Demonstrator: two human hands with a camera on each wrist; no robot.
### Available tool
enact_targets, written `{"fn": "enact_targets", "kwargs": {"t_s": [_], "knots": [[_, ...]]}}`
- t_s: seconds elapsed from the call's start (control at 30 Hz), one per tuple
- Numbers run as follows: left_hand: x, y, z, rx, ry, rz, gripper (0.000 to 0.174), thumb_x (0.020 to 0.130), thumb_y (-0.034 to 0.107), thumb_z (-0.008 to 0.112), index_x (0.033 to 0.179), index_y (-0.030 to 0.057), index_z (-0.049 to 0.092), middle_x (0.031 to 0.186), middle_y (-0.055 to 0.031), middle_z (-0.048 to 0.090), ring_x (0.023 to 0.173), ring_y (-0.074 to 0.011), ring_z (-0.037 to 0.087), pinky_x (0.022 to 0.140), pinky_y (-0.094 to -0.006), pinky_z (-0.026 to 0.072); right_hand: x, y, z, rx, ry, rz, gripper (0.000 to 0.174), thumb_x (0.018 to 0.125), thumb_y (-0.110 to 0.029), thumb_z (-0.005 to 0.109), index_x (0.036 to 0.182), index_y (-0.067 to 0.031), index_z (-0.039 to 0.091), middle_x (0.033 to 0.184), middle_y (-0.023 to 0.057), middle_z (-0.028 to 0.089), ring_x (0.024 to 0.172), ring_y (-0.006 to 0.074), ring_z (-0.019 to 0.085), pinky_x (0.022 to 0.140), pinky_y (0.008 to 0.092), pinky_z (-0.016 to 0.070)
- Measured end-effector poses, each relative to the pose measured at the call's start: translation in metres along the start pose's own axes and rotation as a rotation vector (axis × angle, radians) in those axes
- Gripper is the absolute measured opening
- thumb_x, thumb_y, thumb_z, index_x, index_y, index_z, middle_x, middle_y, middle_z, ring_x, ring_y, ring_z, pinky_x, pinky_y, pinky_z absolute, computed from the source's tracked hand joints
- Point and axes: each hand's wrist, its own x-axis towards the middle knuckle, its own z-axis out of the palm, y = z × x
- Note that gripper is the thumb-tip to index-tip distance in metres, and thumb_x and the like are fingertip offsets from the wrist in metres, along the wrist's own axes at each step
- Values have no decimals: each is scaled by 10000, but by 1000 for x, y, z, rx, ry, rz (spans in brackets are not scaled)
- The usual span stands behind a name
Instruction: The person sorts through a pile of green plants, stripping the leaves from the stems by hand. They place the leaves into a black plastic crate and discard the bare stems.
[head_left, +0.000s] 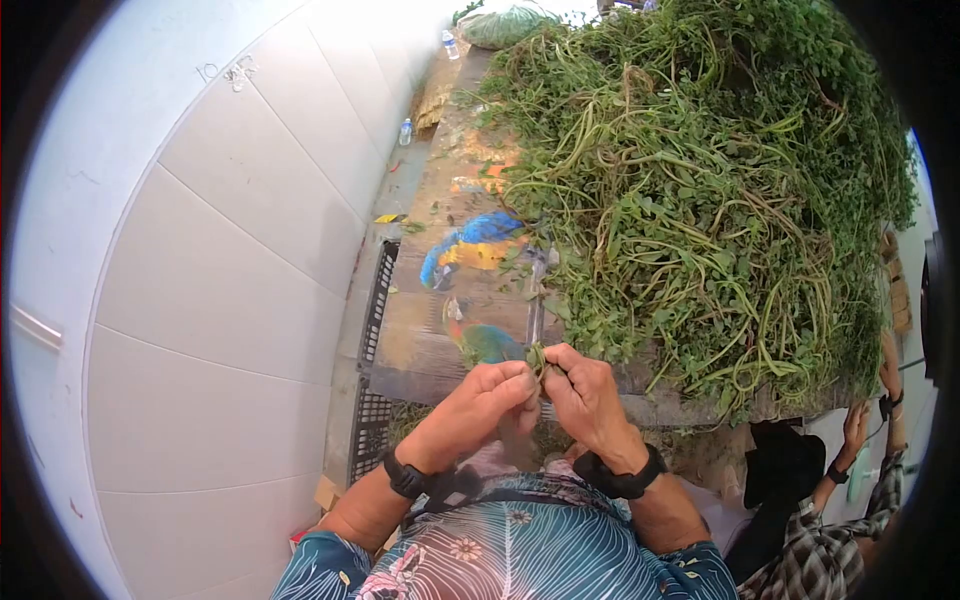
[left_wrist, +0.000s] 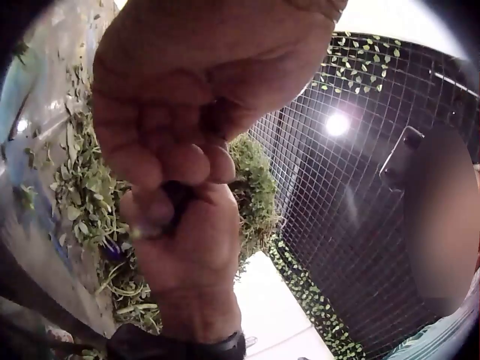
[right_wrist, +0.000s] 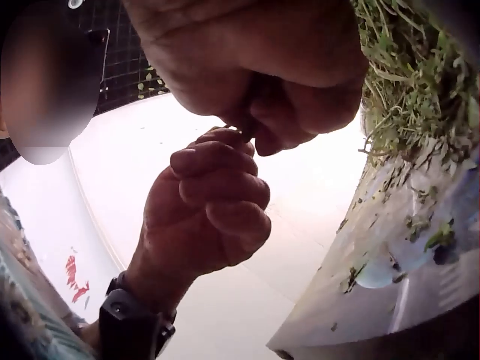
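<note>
fingers [head_left: 513, 384] around a green sprig [head_left: 537, 358]

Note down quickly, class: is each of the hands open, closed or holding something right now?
Left hand: fingers curled, pinching a bit of greenery.
Right hand: fingers curled, pinching at that same spot.

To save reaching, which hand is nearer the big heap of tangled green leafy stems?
Right. The right hand is close to the heap, by its near left edge; the left hand is farther left, farther from it.
</note>
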Motion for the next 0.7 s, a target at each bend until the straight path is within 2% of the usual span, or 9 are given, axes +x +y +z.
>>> {"fn": "enact_targets", "kwargs": {"t_s": [0.07, 0.17, 0.27, 0.3, 0.4, 0.5, 0.6, 0.7], "knots": [[-1, 0, -1, 13, -7, -2, 250, 922, 225, 424, 756, 54, 499, 679, 7, 531, 627, -64, 476, 581, -209, 381, 3, 9, 5, -18, 34, 29, 151, 819, -70, 487, 938, -17, 563, 687, 191, 566, 621, 303, 594, 571, 348, 455], [-4, 2, -3, 57, -35, -17, 245, 917, 194, 429, 735, 46, 497, 685, -3, 536, 634, -75, 483, 601, -224, 398, 10, 32, -8, 48, 107, 251, 160, 832, -98, 476, 939, -24, 570, 677, 109, 590, 563, 173, 546, 522, 286, 425], [-8, -2, -3, 27, 18, -4, 258, 916, 164, 432, 707, 32, 507, 684, -12, 540, 635, -89, 487, 634, -239, 418, 10, 7, -24, 521, 13, 521, 154, 870, -108, 447, 950, -43, 561, 743, 23, 582, 523, 53, 433, 460, 196, 335], [-7, -1, -3, 47, 39, 13, 255, 916, 161, 433, 713, 29, 514, 683, -10, 541, 640, -87, 489, 636, -239, 419, 9, 9, -24, 593, -13, 502, 180, 878, -114, 443, 1010, -37, 539, 803, 40, 583, 530, 47, 411, 460, 182, 321], [-5, -6, -5, 122, 50, 39, 243, 912, 153, 443, 732, 16, 533, 681, -3, 544, 649, -78, 496, 634, -234, 423, 9, 10, -26, 824, -106, 602, 192, 879, -139, 469, 1020, -24, 530, 832, 40, 577, 551, 47, 421, 468, 180, 325], [-5, -9, -9, 199, 40, 34, 234, 907, 145, 457, 738, 7, 542, 675, 5, 546, 646, -67, 495, 620, -224, 422, 3, 9, -20, 700, -226, 514, 190, 856, -176, 539, 992, -44, 551, 796, -4, 564, 560, 29, 412, 477, 172, 324], [-3, -9, -8, 289, 36, 23, 236, 904, 144, 463, 732, 1, 539, 666, 12, 546, 635, -60, 487, 608, -216, 418, 6, -7, -21, 538, -304, 508, 193, 814, -199, 614, 951, -69, 572, 756, -49, 543, 565, 12, 402, 489, 163, 323], [-2, -14, -9, 342, 47, 21, 239, 898, 142, 464, 719, 2, 537, 649, 11, 540, 623, -61, 480, 598, -216, 411, 7, -2, -24, 498, -310, 502, 158, 787, -174, 640, 910, -94, 583, 727, -82, 522, 562, -5, 392, 491, 155, 314]]}}
